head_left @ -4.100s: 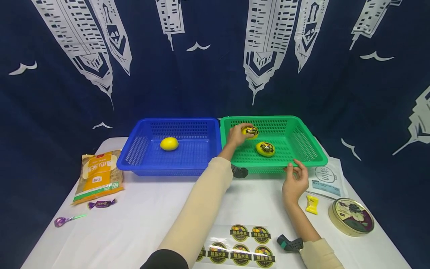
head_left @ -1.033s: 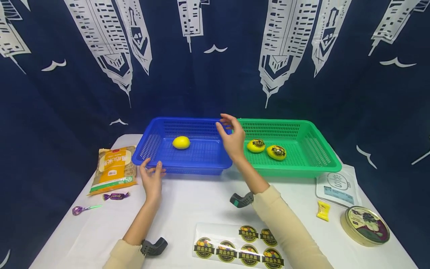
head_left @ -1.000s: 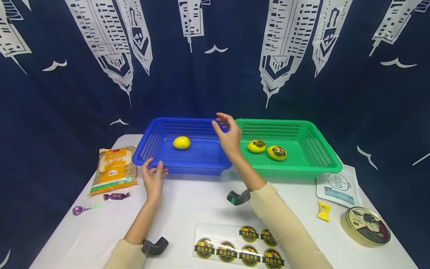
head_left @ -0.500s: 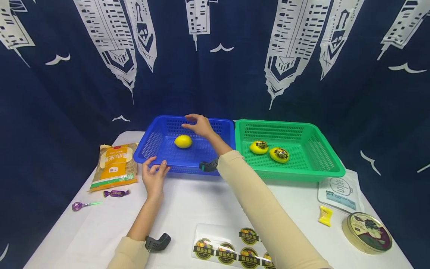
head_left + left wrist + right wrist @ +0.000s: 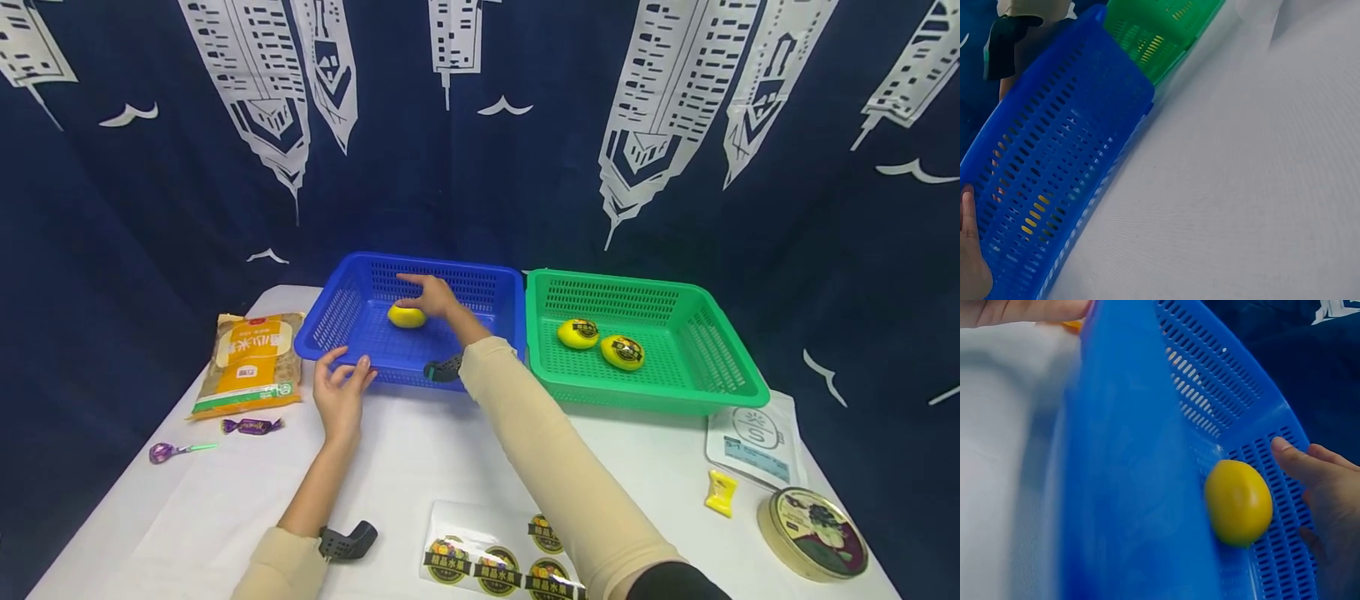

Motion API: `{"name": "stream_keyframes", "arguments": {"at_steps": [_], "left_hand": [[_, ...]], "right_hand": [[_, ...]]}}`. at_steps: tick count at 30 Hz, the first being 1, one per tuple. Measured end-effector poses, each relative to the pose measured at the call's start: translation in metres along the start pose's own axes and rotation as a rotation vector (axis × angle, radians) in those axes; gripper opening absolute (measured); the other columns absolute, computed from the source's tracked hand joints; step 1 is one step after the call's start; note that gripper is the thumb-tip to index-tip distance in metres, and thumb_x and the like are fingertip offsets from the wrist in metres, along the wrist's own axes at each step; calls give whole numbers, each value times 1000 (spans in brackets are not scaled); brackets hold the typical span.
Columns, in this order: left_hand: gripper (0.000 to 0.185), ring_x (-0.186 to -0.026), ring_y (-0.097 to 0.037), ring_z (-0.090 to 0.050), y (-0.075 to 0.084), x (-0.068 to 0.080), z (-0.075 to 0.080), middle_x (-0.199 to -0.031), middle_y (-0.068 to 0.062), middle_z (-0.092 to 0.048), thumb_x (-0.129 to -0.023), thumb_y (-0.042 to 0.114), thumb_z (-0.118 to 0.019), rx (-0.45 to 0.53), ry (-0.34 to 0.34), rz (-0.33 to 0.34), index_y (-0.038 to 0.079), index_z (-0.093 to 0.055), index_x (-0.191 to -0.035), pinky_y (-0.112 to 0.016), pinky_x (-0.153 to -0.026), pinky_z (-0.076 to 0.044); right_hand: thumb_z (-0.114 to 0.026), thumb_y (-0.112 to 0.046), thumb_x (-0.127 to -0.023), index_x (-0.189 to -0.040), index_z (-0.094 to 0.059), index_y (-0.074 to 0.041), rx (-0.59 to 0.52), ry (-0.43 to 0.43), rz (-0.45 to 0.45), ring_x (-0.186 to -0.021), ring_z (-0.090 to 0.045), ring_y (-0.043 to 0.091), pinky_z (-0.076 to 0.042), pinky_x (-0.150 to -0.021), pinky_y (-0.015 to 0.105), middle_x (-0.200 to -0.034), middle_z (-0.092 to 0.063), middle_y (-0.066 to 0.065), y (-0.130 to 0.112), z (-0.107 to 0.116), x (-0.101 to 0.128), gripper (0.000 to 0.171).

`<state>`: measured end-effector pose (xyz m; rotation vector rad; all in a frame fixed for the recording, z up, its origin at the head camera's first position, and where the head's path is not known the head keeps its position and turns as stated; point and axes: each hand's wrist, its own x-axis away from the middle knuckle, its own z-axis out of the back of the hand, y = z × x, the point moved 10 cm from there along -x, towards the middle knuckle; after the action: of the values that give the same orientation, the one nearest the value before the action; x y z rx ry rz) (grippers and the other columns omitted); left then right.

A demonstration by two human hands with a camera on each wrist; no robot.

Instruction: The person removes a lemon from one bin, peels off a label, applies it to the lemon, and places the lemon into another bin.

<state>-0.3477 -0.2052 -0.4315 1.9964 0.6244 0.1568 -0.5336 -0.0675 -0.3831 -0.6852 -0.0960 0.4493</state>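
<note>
A plain yellow lemon (image 5: 407, 319) lies on the floor of the blue plastic basket (image 5: 450, 263). My right hand (image 5: 437, 298) reaches into this basket, thumb and fingers spread apart just over the lemon; in the right wrist view a gap shows between the hand and the lemon (image 5: 1239, 503). My left hand (image 5: 339, 404) holds the basket's front rim near the left corner, its thumb against the outer wall in the left wrist view. Two lemons with dark round stickers, one (image 5: 577, 334) left of the other (image 5: 623, 352), lie in the green basket (image 5: 660, 367).
A sticker sheet (image 5: 480, 512) lies at the table's front, partly under my right sleeve. On the left are an orange snack bag (image 5: 247, 367), a purple candy (image 5: 252, 427) and a lollipop (image 5: 161, 452). A white pouch (image 5: 756, 437), yellow candy (image 5: 721, 493) and round tin (image 5: 812, 533) stand right.
My right hand has set down a stickered lemon in the green basket, then moved left and lowered toward the plain lemon. My left hand has come to the blue basket's rim and stays there.
</note>
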Motion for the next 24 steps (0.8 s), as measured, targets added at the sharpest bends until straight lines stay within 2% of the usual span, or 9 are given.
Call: {"name": "stream_keyframes", "arguments": {"at_steps": [7, 14, 18, 24], "left_hand": [[42, -72, -14, -62, 13, 8, -7, -69, -6, -57, -83, -6, -63, 4, -16, -22, -10, -42, -119, -31, -74, -55], [42, -69, -14, -62, 15, 7, -7, -69, -5, -58, -83, -6, -63, -3, -24, -42, -10, -41, -119, -30, -73, -55], [43, -69, -14, -63, 14, 7, -8, -70, -5, -59, -83, -6, -63, 0, -25, -38, -10, -41, -119, -30, -73, -56], [41, -67, -14, -63, 12, 6, -6, -69, -5, -59, -83, -5, -64, 9, -18, -32, -8, -43, -117, -31, -73, -55]], "right_hand": [[-68, -30, -84, -140, -41, -25, 142, -67, 38, -132, -33, 26, -28, -109, 37, -142, -41, 5, 3, -18, -6, 63], [-67, -30, -85, -140, -40, -27, 164, -140, -25, -128, -37, 25, -33, -106, 37, -141, -42, 4, 15, -30, -1, 62], [-68, -29, -84, -138, -44, -28, 160, -125, -62, -127, -39, 24, -33, -106, 38, -139, -45, 2, 24, -32, 0, 59], [-71, -28, -81, -134, -50, -26, 127, -83, -32, -124, -43, 23, -35, -105, 37, -134, -50, 2, 21, -31, 0, 57]]}}
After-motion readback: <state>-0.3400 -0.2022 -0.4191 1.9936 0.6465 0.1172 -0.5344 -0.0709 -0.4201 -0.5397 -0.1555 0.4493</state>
